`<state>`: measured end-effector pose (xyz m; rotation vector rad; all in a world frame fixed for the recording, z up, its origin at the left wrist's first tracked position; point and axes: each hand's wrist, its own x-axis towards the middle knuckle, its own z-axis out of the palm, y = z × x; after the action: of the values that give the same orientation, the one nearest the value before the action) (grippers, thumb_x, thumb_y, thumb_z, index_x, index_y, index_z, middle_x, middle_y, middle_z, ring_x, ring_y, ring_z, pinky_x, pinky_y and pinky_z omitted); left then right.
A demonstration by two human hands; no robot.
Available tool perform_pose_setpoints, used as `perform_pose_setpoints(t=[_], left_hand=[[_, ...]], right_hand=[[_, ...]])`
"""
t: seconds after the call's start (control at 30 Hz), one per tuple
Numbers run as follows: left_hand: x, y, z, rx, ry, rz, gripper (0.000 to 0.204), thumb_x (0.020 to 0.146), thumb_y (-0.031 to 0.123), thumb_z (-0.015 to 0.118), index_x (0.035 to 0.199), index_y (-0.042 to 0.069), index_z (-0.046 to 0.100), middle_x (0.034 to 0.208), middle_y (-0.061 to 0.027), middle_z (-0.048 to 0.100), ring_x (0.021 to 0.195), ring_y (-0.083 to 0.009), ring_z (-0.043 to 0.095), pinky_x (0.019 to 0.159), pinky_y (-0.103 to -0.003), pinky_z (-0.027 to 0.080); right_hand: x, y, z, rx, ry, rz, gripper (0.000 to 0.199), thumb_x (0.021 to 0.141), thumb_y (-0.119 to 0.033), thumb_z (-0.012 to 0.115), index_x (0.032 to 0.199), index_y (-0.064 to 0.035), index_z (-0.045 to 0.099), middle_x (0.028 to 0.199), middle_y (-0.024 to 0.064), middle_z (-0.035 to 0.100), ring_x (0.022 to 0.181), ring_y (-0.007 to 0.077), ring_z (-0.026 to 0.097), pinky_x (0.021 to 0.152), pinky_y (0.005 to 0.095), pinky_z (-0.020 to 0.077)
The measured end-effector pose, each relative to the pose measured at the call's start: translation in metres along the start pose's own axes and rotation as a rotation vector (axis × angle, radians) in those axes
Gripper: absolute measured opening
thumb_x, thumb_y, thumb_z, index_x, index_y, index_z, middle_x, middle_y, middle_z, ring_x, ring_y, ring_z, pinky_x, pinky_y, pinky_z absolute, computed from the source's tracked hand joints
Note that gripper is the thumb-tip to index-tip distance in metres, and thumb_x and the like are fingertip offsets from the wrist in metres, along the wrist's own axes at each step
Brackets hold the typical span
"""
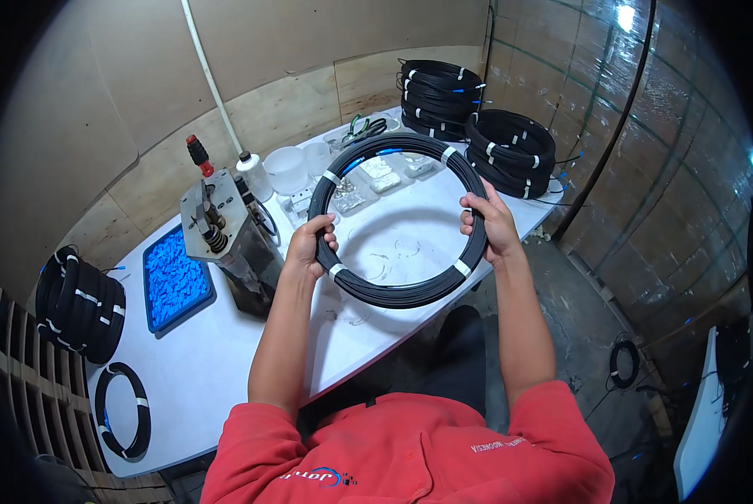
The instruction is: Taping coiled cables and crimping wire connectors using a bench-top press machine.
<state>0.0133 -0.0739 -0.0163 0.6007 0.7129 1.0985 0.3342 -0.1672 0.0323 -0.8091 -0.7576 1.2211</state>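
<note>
I hold a black cable coil (pixel 393 144) bound with white ties, lifted above the white table (pixel 217 361). My left hand (pixel 311 245) grips its left lower side. My right hand (pixel 492 225) grips its right side. The ring stands roughly flat toward me, with blue connector ends showing at its top edge. Through its middle I see the tabletop and small clear bags of parts (pixel 368 181).
Stacks of finished black coils (pixel 477 118) sit at the table's far right. A metal winding device (pixel 217 220) with a red handle stands left of the coil, beside a blue tray of small blue parts (pixel 175 281). More coils (pixel 78 307) lie at the left, one flat coil (pixel 123 412) near the front.
</note>
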Motion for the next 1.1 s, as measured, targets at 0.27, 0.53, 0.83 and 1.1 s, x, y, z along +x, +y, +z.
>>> perform_pose_setpoints(t=[0.27,0.53,0.83,1.1], left_hand=[[-0.018,0.003,0.012,0.136,-0.015,0.201,0.016,0.086,0.012,0.073,0.092,0.006,0.059,0.068,0.0010,0.052,0.053,-0.0096,0.051,0.050,-0.028,0.047],[-0.039,0.026,0.029,0.239,-0.047,0.301,0.020,0.091,0.019,0.073,0.088,0.007,0.057,0.071,-0.0008,0.054,0.056,-0.0112,0.054,0.054,-0.029,0.048],[-0.039,0.024,0.025,0.269,0.005,0.262,0.023,0.092,0.024,0.073,0.088,0.008,0.056,0.070,-0.0011,0.055,0.056,-0.0113,0.055,0.054,-0.029,0.049],[-0.036,0.013,0.005,0.230,-0.129,0.218,0.026,0.092,0.026,0.073,0.094,0.004,0.058,0.077,-0.0048,0.060,0.067,-0.0174,0.064,0.064,-0.033,0.057]], right_hand=[[0.004,0.002,-0.002,-0.076,-0.069,-0.101,0.064,0.099,-0.007,0.058,0.156,-0.0120,0.029,0.096,0.0074,0.055,0.065,0.0086,0.050,0.051,0.0229,0.0459],[0.020,0.025,-0.015,0.100,-0.106,-0.120,0.062,0.097,-0.008,0.061,0.152,-0.0110,0.033,0.093,0.0076,0.056,0.063,0.0088,0.051,0.050,0.0242,0.0460],[0.019,0.036,-0.019,0.115,-0.095,-0.087,0.062,0.097,-0.006,0.060,0.153,-0.0097,0.032,0.094,0.0090,0.057,0.062,0.0094,0.051,0.050,0.0249,0.0466],[0.013,0.009,-0.021,-0.046,-0.223,-0.128,0.078,0.084,0.007,0.059,0.155,-0.0114,0.029,0.103,0.0075,0.053,0.068,0.0088,0.047,0.052,0.0237,0.0448]])
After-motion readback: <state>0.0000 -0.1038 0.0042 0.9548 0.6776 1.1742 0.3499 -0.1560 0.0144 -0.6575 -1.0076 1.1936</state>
